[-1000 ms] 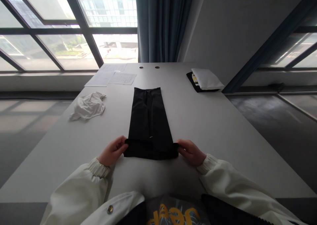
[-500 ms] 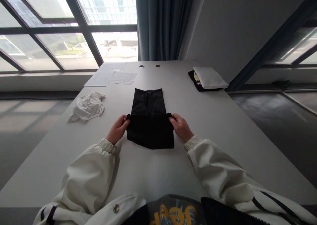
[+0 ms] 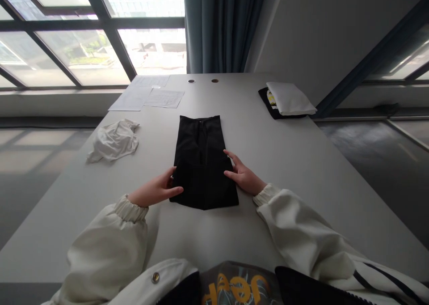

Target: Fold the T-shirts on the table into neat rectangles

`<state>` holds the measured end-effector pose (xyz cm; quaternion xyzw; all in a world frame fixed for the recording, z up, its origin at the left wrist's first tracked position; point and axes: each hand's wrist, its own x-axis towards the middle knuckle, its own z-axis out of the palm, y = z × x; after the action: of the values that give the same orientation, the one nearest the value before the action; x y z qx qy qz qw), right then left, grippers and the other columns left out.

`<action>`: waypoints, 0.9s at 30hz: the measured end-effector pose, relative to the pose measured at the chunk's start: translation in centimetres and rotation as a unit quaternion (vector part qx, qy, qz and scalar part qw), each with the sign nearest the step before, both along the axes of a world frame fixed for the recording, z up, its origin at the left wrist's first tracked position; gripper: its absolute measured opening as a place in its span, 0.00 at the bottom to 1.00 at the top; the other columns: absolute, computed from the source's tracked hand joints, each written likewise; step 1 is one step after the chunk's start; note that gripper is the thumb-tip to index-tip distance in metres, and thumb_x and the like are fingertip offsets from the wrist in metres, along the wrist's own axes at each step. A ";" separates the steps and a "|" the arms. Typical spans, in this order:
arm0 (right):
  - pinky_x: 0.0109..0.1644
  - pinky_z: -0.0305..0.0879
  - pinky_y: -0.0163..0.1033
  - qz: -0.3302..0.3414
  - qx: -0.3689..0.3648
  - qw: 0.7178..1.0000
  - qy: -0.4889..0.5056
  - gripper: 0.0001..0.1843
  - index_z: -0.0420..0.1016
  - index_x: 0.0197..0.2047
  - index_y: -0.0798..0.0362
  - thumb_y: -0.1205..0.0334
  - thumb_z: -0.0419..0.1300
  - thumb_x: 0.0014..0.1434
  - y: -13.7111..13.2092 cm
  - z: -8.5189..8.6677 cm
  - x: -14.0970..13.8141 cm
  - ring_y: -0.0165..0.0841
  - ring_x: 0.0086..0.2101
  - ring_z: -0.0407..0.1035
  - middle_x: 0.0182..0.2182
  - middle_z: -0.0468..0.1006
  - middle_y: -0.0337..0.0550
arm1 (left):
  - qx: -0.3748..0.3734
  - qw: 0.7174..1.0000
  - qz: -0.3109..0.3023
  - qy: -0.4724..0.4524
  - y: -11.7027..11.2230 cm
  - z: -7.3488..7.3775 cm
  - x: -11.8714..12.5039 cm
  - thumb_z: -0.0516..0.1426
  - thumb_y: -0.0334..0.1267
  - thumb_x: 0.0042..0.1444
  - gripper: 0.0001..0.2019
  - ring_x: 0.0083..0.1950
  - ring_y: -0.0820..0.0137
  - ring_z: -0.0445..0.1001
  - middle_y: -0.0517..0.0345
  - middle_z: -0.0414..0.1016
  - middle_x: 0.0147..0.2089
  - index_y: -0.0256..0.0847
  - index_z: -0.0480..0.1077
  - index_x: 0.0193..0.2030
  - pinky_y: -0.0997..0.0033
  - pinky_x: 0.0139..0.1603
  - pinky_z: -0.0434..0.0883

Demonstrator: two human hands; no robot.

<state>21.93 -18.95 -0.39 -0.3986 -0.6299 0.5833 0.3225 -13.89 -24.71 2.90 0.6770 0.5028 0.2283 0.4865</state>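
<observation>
A pair of black shorts (image 3: 203,184) lies in front of me, with what looks like a drawstring near the far waist edge. Their near part is folded over in a wide flap. My left hand (image 3: 157,188) is at the left edge of the flap, thumb stretched over the cloth and fingers partly hidden beside it. At the right edge, my right hand (image 3: 244,174) has thumb and forefinger spread apart against the fabric. Both hands are open, and neither grips the shorts.
On the white table (image 3: 288,171), a crumpled white cloth (image 3: 114,140) lies to the left. Sheets of paper (image 3: 164,98) are at the back left. A folded white garment (image 3: 291,98) rests on a black one (image 3: 268,106) at the back right.
Both hands have let go of the folded edge and opened. That edge now lies flat on the shorts. My left hand has moved a little nearer to me.
</observation>
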 end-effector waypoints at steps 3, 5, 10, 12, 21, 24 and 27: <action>0.71 0.64 0.52 -0.001 0.096 0.995 -0.042 0.37 0.62 0.75 0.40 0.59 0.62 0.64 -0.3 0.1 -0.1 0.42 0.62 0.70 0.64 0.74 0.42 | 0.062 0.996 -0.031 0.059 -1.3 0.1 -0.1 0.66 0.51 0.61 0.30 0.29 0.71 0.66 0.64 0.72 0.32 0.43 0.69 0.66 0.72 0.29 0.68; 0.73 0.61 0.54 0.004 0.105 0.993 -0.059 0.31 0.69 0.70 0.41 0.61 0.60 0.65 -0.4 0.2 -0.2 0.42 0.63 0.70 0.65 0.75 0.41 | 0.079 0.992 -0.053 0.081 -2.4 0.3 -0.4 0.65 0.50 0.62 0.30 0.28 0.71 0.67 0.63 0.72 0.31 0.43 0.68 0.68 0.72 0.29 0.68; 0.69 0.67 0.54 0.016 0.100 0.990 -0.095 0.22 0.80 0.61 0.44 0.62 0.58 0.65 -0.8 0.3 -0.4 0.42 0.58 0.75 0.56 0.82 0.42 | 0.041 0.994 -0.091 0.051 -5.1 -0.1 -1.0 0.66 0.45 0.59 0.42 0.41 0.65 0.78 0.56 0.80 0.44 0.47 0.54 0.76 0.69 0.40 0.76; 0.69 0.66 0.54 0.018 0.125 0.987 -0.098 0.24 0.78 0.63 0.44 0.62 0.60 0.65 -1.1 0.3 -0.5 0.42 0.59 0.74 0.59 0.80 0.42 | 0.048 0.994 -0.079 0.052 -6.1 -0.8 -1.0 0.65 0.43 0.59 0.41 0.44 0.64 0.79 0.54 0.80 0.47 0.48 0.53 0.76 0.67 0.43 0.77; 0.59 0.74 0.51 -0.026 0.136 0.985 -0.106 0.38 0.61 0.75 0.45 0.59 0.62 0.64 -1.0 -1.4 -0.6 0.40 0.46 0.77 0.46 0.81 0.41 | 0.094 0.994 0.015 0.058 -7.4 -2.8 -0.4 0.61 0.42 0.63 0.36 0.35 0.66 0.78 0.56 0.81 0.41 0.44 0.56 0.76 0.68 0.38 0.77; 0.56 0.75 0.49 -0.027 0.118 0.988 -0.096 0.37 0.61 0.75 0.46 0.57 0.62 0.65 -0.7 -1.9 -0.6 0.40 0.44 0.77 0.43 0.81 0.41 | 0.126 0.986 0.074 0.085 -6.4 -2.3 0.5 0.60 0.47 0.64 0.29 0.51 0.55 0.81 0.49 0.83 0.53 0.43 0.65 0.69 0.57 0.51 0.79; 0.53 0.75 0.48 -0.038 0.096 0.990 -0.098 0.33 0.65 0.72 0.48 0.56 0.61 0.65 -0.6 -2.0 -0.9 0.38 0.42 0.76 0.41 0.80 0.41 | 0.123 0.980 0.114 0.108 -4.8 -1.6 1.5 0.59 0.51 0.65 0.23 0.53 0.52 0.81 0.51 0.83 0.53 0.45 0.72 0.62 0.53 0.56 0.77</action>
<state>21.05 -19.55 -2.38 -0.4448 -0.6961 0.4657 0.3173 -12.39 -29.51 1.26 0.6905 0.5943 0.2682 0.3132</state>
